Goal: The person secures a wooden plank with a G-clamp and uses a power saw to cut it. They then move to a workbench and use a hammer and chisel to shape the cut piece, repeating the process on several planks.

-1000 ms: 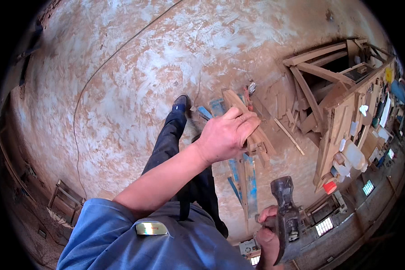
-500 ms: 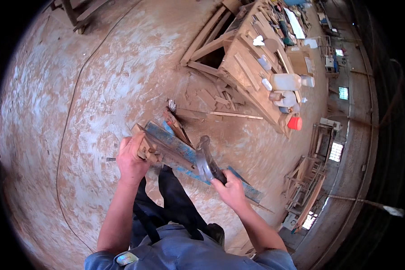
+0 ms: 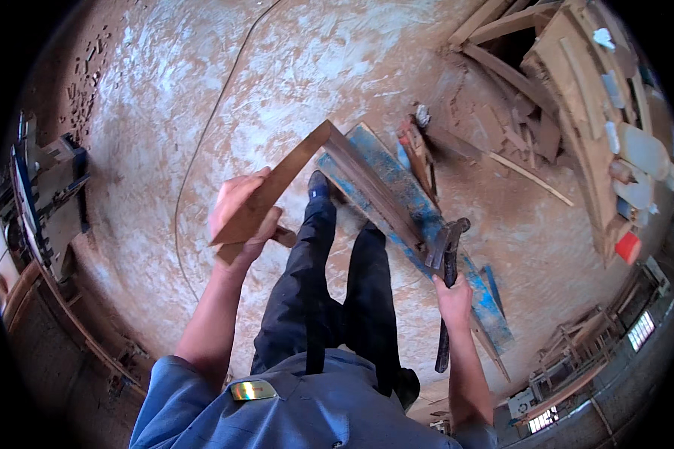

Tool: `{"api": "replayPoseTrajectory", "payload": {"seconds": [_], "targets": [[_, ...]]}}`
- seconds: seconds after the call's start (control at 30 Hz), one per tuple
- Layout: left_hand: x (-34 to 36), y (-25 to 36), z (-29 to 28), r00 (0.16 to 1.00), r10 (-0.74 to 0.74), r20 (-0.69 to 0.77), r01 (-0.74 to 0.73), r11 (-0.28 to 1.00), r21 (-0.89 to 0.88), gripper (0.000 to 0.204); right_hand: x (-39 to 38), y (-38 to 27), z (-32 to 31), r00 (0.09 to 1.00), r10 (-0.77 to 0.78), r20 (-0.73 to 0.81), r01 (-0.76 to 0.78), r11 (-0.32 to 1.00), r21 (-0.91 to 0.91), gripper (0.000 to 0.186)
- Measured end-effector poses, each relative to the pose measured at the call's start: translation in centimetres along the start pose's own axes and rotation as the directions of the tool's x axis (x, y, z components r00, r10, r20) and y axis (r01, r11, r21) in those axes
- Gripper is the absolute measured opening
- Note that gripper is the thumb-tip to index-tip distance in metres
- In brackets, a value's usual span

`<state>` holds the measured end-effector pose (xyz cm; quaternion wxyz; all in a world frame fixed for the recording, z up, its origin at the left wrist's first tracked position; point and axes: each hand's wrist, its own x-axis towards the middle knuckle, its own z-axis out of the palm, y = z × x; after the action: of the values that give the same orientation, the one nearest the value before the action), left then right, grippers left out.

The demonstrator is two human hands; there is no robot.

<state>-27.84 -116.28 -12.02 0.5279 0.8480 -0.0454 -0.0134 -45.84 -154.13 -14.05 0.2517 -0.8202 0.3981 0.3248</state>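
Observation:
My left hand (image 3: 231, 193) is closed around one end of a light brown board (image 3: 284, 168), thumb on the near side. The board slants up to a point where it meets a dark, grooved wooden strip (image 3: 374, 187), forming a sharp corner; whether they are fastened I cannot tell. The strip lies along a worn blue bench (image 3: 397, 176) to the right of my legs. In my right hand (image 3: 455, 299), closed round its dark handle, is a claw hammer (image 3: 440, 247). Its head is above the bench, close to the strip's near end.
A reddish wooden tool (image 3: 418, 161) leans by the bench's far side. At right, a wooden workbench (image 3: 577, 112) carries plastic jugs (image 3: 644, 153) and a red cup (image 3: 627, 248). A cable (image 3: 202, 142) crosses the dusty floor. Machinery (image 3: 56, 187) stands at far left.
The view has swung left, so the workbench sits farther right. The board in my left hand now shows its long face, slanting away from the bench. My right hand still grips the hammer.

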Motion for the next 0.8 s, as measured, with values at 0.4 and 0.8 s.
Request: {"api": "replayPoseTrajectory", "payload": {"seconds": [0.4,0.8], "targets": [[-6.1,-2.4,-1.4,0.937,-0.299,-0.180,0.270,0.948,-0.167,0.053,3.6,5.0,7.9,0.957,-0.245,-0.154,0.251,0.968,0.024,0.041],[1.7,1.5,0.2,0.999,-0.012,0.044,0.004,0.983,0.186,0.062,5.7,4.5,7.9,0.935,-0.283,-0.215,0.291,0.957,0.003,0.037]]}}
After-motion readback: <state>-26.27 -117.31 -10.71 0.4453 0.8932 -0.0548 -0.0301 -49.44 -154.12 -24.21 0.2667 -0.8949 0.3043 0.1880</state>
